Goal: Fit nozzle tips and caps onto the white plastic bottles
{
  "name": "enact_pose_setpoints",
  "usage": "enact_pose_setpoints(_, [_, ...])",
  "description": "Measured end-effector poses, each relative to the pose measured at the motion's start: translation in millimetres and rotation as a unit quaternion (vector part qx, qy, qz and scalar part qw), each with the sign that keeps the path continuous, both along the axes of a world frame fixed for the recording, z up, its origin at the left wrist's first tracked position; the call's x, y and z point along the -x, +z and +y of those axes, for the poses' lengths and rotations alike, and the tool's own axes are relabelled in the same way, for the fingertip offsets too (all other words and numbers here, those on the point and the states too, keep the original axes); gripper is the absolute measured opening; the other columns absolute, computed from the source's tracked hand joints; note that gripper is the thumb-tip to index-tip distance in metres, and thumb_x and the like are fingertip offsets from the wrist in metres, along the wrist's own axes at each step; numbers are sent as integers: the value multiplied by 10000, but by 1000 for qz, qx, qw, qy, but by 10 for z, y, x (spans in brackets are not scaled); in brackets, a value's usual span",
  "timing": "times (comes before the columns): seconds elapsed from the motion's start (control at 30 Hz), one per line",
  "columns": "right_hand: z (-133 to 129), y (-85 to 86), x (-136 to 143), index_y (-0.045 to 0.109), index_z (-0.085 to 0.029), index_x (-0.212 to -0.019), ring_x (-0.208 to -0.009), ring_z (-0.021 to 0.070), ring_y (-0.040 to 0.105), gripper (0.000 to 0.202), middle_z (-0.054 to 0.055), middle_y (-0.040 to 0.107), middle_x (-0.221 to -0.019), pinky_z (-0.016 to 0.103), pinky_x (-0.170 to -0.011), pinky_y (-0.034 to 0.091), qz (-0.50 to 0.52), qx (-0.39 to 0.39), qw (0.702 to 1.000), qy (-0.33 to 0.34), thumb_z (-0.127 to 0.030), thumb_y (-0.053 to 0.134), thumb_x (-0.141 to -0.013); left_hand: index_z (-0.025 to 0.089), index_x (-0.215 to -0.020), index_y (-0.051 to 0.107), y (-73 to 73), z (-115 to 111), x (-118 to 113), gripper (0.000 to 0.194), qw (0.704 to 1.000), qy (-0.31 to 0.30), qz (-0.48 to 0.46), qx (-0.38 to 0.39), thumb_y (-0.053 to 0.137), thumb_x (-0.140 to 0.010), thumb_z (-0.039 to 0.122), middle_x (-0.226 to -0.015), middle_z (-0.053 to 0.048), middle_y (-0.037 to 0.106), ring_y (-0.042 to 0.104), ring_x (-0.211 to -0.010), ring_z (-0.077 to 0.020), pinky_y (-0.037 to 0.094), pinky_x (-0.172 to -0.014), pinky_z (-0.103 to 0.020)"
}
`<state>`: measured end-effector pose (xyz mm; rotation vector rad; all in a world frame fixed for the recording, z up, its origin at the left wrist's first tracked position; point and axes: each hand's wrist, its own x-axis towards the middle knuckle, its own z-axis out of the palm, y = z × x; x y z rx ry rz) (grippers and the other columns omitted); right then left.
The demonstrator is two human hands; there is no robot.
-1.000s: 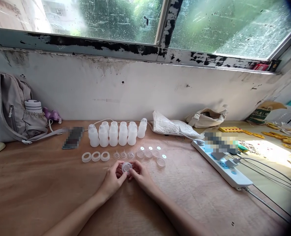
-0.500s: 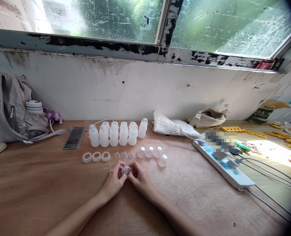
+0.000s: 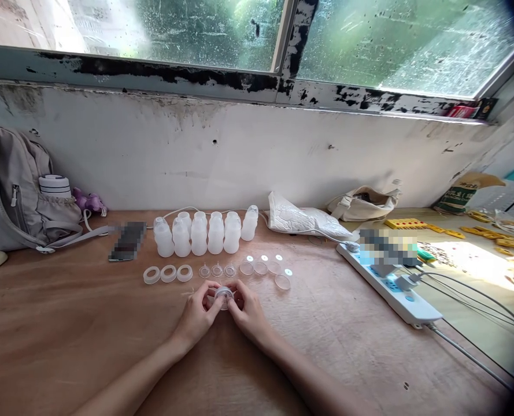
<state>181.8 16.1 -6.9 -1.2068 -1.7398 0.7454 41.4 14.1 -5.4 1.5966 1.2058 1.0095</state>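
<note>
Both sides pinching now: our left hand [image 3: 197,316] and right hand [image 3: 248,315] are clamped together on a clear cap [image 3: 224,293], thumbs at its near side, fingers curled around its flanks, probably so the small round piece can't slip or tip. We have it around the middle of the tabletop [image 3: 109,329], well in from the far edge. Just beyond our fingers, left to right, three rings [image 3: 169,280], three spiked pieces [image 3: 217,270] and four clear discs [image 3: 261,267] lie sorted by kind, presumably for easy picking. Nearer the far edge, the bottles [image 3: 199,237] stand clustered, likely leaving our hands room.
</note>
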Motion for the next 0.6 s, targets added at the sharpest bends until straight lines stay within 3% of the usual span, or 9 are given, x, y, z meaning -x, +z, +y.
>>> enact_pose_setpoints(0.23, [6,24,-8,528,-170,-878,-583,108,489,124,1,553,-702,213,-533,400,27,46,998,25,-207,482,-769,169,-868,532,-34,16,0,217,1000,1,10,4,457,-795,360,-727,-21,601,538,-583,-119,407,-501,-204])
enact_pose_setpoints(0.6, [15,-41,37,540,-160,-735,-540,100,466,132,-10,541,-622,208,-505,378,25,53,998,9,-244,456,-793,177,-732,473,36,-17,6,209,1000,5,7,18,424,-801,368,-585,34,505,471,-465,-91,373,-452,-193])
